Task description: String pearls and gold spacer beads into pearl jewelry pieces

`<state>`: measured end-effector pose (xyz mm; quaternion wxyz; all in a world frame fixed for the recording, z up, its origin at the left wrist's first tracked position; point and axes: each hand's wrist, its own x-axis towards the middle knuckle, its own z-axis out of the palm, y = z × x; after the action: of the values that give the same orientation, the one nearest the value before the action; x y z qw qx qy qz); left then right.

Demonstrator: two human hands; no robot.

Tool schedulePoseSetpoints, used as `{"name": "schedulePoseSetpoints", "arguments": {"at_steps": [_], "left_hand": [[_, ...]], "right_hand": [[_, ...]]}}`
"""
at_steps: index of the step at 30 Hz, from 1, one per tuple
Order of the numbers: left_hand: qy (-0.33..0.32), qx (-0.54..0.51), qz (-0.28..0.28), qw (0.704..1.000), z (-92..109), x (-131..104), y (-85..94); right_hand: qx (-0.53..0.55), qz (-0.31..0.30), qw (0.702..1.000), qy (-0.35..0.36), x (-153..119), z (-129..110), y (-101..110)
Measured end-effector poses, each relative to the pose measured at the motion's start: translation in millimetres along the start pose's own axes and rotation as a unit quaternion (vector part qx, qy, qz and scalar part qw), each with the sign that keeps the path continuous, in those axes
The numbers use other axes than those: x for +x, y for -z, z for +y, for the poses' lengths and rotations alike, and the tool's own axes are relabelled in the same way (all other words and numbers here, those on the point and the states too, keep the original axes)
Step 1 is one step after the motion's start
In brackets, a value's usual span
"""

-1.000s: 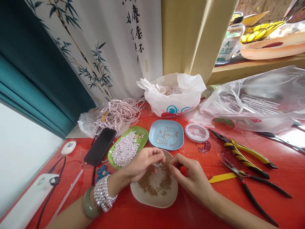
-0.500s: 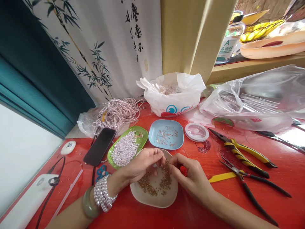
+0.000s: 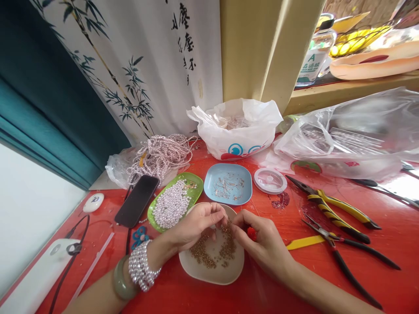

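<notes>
Over a cream-coloured dish [image 3: 212,277] of small gold beads [image 3: 205,255], my two hands nearly meet. My left hand [image 3: 201,224], with a beaded bracelet and a bangle on its wrist, pinches what looks like a tiny gold bead between thumb and forefinger. Just right of it, the thumb and forefinger of my right hand [image 3: 252,231] are pressed together on something thin and too small to make out. Behind the dish lie a green tray [image 3: 198,183] of white pearl beads [image 3: 172,205] and a blue tray [image 3: 209,174] with thin metal pins [image 3: 224,187].
Two pairs of pliers [image 3: 340,218] [image 3: 330,240] lie at the right, near a yellow strip [image 3: 306,242]. A phone [image 3: 137,200], bead strings [image 3: 163,155] and a power strip [image 3: 39,270] are at the left. Plastic bags [image 3: 235,135] [image 3: 347,144] and a round clear case [image 3: 270,181] stand behind.
My hands stay almost in place; the right fingertips shift very slightly by the left ones. Everything on the table stays where it was.
</notes>
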<state>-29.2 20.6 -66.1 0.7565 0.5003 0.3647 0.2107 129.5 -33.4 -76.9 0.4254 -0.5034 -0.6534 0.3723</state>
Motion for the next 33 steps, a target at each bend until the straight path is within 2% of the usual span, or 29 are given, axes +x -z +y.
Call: {"name": "schedulePoseSetpoints", "arguments": {"at_steps": [8,12,16,22,26,30,33], "left_hand": [[-0.036,0.039,0.016,0.998,-1,1,2.8],[-0.060,0.163,-0.003,0.985,7,-1,11.7],[-0.090,0.288,0.035,0.953,25,-4,26.8],[-0.080,0.403,0.107,0.905,46,-9,56.6],[-0.066,0.489,0.146,0.857,44,-7,75.8],[-0.054,0.571,0.185,0.798,33,-1,82.3],[-0.053,0.588,0.182,0.787,28,3,81.3]], "right_hand": [[-0.017,0.000,1.000,-0.008,-1,4,-1],[-0.017,0.003,1.000,0.000,-2,6,0],[-0.014,0.002,1.000,0.010,-2,8,2],[-0.015,-0.005,1.000,0.012,0,9,2],[-0.021,-0.007,1.000,0.012,-1,10,2],[-0.028,-0.007,0.999,0.013,0,10,2],[-0.029,-0.008,0.999,0.012,1,10,1]]}}
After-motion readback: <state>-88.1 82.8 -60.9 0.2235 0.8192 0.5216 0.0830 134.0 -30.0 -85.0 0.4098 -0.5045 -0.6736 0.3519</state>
